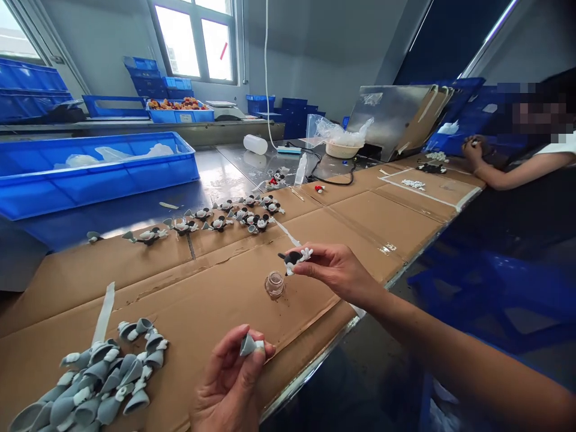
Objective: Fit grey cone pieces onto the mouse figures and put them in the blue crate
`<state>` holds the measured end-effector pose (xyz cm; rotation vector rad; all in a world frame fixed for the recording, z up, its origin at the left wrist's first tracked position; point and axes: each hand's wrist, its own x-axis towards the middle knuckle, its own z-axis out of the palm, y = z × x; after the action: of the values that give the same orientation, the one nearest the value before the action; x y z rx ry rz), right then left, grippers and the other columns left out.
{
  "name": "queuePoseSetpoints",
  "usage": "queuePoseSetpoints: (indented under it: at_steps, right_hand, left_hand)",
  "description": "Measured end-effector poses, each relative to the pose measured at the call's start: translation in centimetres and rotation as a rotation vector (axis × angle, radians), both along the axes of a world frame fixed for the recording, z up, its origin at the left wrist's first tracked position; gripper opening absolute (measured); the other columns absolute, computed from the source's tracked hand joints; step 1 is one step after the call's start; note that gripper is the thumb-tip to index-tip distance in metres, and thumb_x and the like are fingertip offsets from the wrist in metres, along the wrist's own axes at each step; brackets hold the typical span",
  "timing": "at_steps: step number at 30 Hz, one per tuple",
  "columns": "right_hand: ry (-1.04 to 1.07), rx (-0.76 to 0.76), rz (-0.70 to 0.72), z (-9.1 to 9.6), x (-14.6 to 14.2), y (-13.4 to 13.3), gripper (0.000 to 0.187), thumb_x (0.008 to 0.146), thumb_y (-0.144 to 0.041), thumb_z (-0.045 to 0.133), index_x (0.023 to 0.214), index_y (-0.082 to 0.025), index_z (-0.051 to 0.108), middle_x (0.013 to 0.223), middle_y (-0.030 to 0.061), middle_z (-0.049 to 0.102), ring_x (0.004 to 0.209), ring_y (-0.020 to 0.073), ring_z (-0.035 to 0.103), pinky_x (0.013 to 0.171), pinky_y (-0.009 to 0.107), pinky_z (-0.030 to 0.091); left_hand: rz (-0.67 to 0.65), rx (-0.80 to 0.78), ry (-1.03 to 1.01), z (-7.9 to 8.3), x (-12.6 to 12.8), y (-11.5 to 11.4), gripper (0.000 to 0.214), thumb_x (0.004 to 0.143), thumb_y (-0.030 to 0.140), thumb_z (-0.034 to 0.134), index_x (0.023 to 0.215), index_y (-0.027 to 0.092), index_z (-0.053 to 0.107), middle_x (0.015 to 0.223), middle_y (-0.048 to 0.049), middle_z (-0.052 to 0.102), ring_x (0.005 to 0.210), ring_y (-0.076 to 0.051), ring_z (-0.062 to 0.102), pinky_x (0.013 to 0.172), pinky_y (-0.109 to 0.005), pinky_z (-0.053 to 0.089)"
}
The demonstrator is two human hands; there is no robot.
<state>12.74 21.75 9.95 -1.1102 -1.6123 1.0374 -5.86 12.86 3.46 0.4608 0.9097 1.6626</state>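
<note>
My left hand, at the lower middle, pinches a grey cone-shaped piece with a white end between thumb and fingers. Over the cardboard, my right hand grips a small black-and-white mouse figure, its white hand part pointing up and right. Just below and left of that figure stands a small clear glass jar. A heap of similar grey-and-white pieces lies at the lower left. Farther back, several black-and-white mouse figures with grey cones lie in loose rows.
Cardboard sheets cover the worktable. A blue bin sits at back left. Behind the figures are a clear bottle, a black cable and a bowl with plastic bags. At right, a co-worker's hand is above small white parts.
</note>
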Motion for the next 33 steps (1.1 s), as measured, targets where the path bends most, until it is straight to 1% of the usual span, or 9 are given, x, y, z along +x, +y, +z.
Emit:
queuePoseSetpoints:
  at_steps: [3, 5, 9, 11, 12, 16, 20, 27, 33]
  right_hand:
    - [-0.077, 0.022, -0.001, -0.3, 0.1, 0.5, 0.035, 0.076, -0.047, 0.079, 0.093, -0.016, 0.077, 0.087, 0.004, 0.072, 0.082, 0.0182, 0.064, 0.077, 0.029, 0.05]
    - [-0.172, 0.062, -0.003, -0.2, 0.0, 0.7, 0.033, 0.078, -0.048, 0.077, 0.087, -0.016, 0.076, 0.082, 0.0029, 0.07, 0.077, 0.0167, 0.061, 0.072, 0.028, 0.047]
    - [-0.346, 0.155, -0.011, 0.5, -0.5, 1.1, 0.029, 0.082, -0.041, 0.073, 0.07, -0.014, 0.072, 0.064, -0.0024, 0.057, 0.064, 0.0105, 0.048, 0.06, 0.024, 0.035]
    - [-0.394, 0.184, -0.002, 0.7, -0.9, 1.3, 0.028, 0.082, -0.035, 0.073, 0.065, -0.014, 0.069, 0.06, -0.0044, 0.049, 0.061, 0.0086, 0.042, 0.057, 0.024, 0.03]
    - [-0.414, 0.193, 0.005, 0.8, -1.1, 1.4, 0.026, 0.082, -0.033, 0.074, 0.065, -0.014, 0.069, 0.06, -0.0047, 0.049, 0.061, 0.0083, 0.041, 0.057, 0.023, 0.03]
    - [-0.501, 0.24, -0.01, 1.1, -1.9, 1.5, 0.016, 0.082, -0.026, 0.075, 0.072, -0.014, 0.072, 0.067, -0.0033, 0.059, 0.064, 0.0085, 0.047, 0.061, 0.023, 0.032]
    - [-0.57, 0.267, -0.056, 1.2, -2.5, 1.4, 0.009, 0.078, -0.021, 0.079, 0.074, -0.014, 0.074, 0.069, -0.0024, 0.063, 0.064, 0.0086, 0.05, 0.063, 0.023, 0.034]
    - [-0.561, 0.217, -0.064, 1.4, -3.0, 1.4, 0.01, 0.076, -0.023, 0.081, 0.081, -0.015, 0.078, 0.073, 0.0002, 0.069, 0.067, 0.0112, 0.056, 0.064, 0.024, 0.036]
    - [-0.587, 0.222, -0.072, 1.6, -3.5, 1.4, 0.01, 0.075, -0.024, 0.083, 0.079, -0.015, 0.08, 0.066, -0.0014, 0.066, 0.062, 0.0092, 0.053, 0.062, 0.024, 0.033]
  left_hand:
    - [-0.076, 0.025, -0.002, -0.7, -0.6, 0.1, 0.031, 0.054, 0.028, 0.096, 0.082, 0.026, 0.081, 0.075, -0.0026, 0.076, 0.063, -0.016, 0.073, 0.068, -0.025, 0.063]
    - [-0.09, 0.04, -0.004, -0.8, -0.9, 0.0, 0.03, 0.058, 0.027, 0.094, 0.085, 0.026, 0.081, 0.077, -0.0034, 0.076, 0.066, -0.016, 0.073, 0.071, -0.025, 0.063]
    - [-0.098, 0.019, -0.006, -0.3, -0.7, -0.4, 0.027, 0.064, 0.026, 0.091, 0.089, 0.026, 0.08, 0.081, -0.0024, 0.077, 0.071, -0.014, 0.073, 0.076, -0.023, 0.061]
    - [-0.1, 0.006, -0.01, 0.1, -0.6, -0.5, 0.027, 0.064, 0.026, 0.091, 0.089, 0.026, 0.08, 0.081, -0.0017, 0.076, 0.072, -0.013, 0.073, 0.078, -0.022, 0.061]
    - [-0.1, 0.002, -0.012, 0.2, -0.6, -0.6, 0.027, 0.064, 0.026, 0.091, 0.089, 0.026, 0.079, 0.081, -0.0016, 0.076, 0.072, -0.013, 0.073, 0.078, -0.022, 0.061]
    - [-0.084, -0.001, -0.012, 0.3, -0.5, -0.7, 0.028, 0.065, 0.025, 0.09, 0.091, 0.026, 0.079, 0.082, -0.002, 0.077, 0.071, -0.013, 0.073, 0.077, -0.022, 0.061]
    - [-0.06, 0.019, 0.004, 0.3, -0.5, -0.6, 0.027, 0.065, 0.023, 0.09, 0.09, 0.023, 0.079, 0.079, -0.0032, 0.077, 0.072, -0.014, 0.074, 0.076, -0.022, 0.061]
    - [-0.052, -0.023, -0.003, 0.6, -0.2, -0.6, 0.031, 0.063, 0.024, 0.09, 0.091, 0.022, 0.08, 0.077, -0.0025, 0.076, 0.066, -0.015, 0.073, 0.073, -0.023, 0.062]
    - [-0.041, -0.057, 0.008, 0.9, -0.3, -0.7, 0.032, 0.059, 0.027, 0.092, 0.088, 0.021, 0.08, 0.069, -0.0009, 0.073, 0.056, -0.012, 0.07, 0.067, -0.021, 0.062]
